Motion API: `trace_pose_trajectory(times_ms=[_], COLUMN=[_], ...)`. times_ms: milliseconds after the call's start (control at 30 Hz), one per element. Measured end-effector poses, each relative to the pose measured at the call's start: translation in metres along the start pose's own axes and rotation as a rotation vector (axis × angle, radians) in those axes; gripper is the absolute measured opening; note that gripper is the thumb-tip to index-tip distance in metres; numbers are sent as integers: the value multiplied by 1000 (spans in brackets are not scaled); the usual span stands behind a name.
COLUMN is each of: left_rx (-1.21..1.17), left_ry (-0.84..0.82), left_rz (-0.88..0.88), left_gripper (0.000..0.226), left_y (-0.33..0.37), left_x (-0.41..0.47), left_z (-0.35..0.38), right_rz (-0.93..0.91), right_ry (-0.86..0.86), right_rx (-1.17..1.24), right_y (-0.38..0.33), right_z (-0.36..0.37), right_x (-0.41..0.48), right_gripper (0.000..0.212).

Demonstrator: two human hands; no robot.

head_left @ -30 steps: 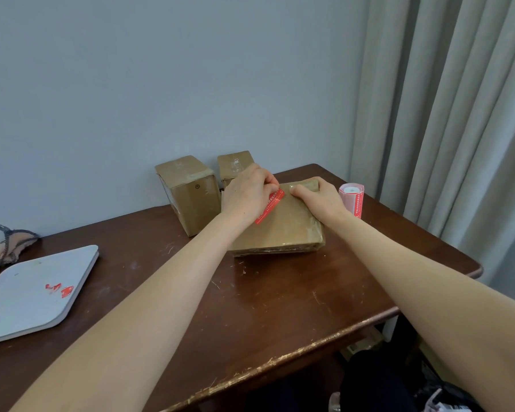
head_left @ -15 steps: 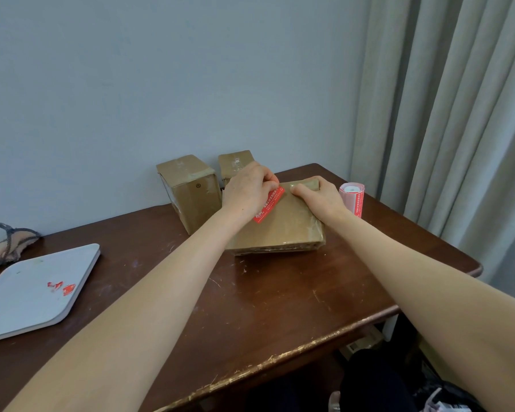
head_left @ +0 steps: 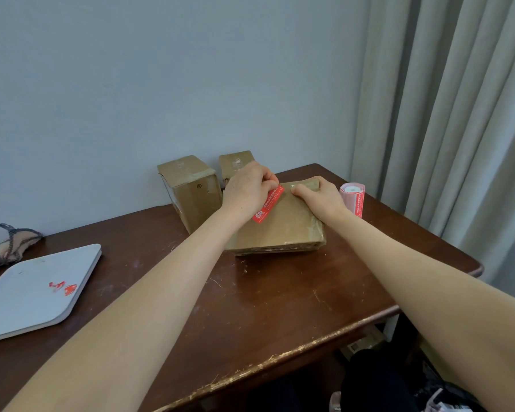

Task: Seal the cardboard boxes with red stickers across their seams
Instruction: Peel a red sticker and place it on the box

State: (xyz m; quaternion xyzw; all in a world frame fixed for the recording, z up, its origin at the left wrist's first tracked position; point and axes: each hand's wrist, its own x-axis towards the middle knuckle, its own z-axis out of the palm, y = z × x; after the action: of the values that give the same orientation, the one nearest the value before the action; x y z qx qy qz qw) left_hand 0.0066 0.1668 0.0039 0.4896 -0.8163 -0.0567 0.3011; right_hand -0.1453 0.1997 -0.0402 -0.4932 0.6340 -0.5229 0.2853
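A flat cardboard box point(head_left: 283, 227) lies on the brown table point(head_left: 265, 307) toward the back. My left hand point(head_left: 246, 191) pinches the upper end of a red sticker point(head_left: 267, 204), which slants down over the box's top. My right hand point(head_left: 318, 197) rests on the box's far right part, fingers curled over its back edge. Two more cardboard boxes stand behind: a taller one point(head_left: 189, 191) to the left and a smaller one point(head_left: 235, 163) partly hidden by my left hand. A roll of red stickers point(head_left: 353, 199) stands upright just right of the flat box.
A white tray point(head_left: 33, 292) with small red sticker scraps point(head_left: 64, 287) lies at the left. A bundled object with grey cord point(head_left: 8, 246) sits at the far left by the wall. Curtains point(head_left: 443, 114) hang at the right. The table's front edge is worn.
Almost nothing differs; both hands stay on the flat box, and the sticker stays slanted across its top in my left fingers.
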Motion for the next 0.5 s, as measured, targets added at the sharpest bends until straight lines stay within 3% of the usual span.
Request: trace_pose_trajectory(times_ms=[500], left_rx=[-24], left_ry=[-4], left_rz=[-12], left_gripper=[16], left_y=[-1], left_x=[0], left_z=[0], right_rz=[-2], right_ry=[-7], right_rx=[-11], right_y=[0], right_z=[-1], right_x=[-1], right_gripper=[27])
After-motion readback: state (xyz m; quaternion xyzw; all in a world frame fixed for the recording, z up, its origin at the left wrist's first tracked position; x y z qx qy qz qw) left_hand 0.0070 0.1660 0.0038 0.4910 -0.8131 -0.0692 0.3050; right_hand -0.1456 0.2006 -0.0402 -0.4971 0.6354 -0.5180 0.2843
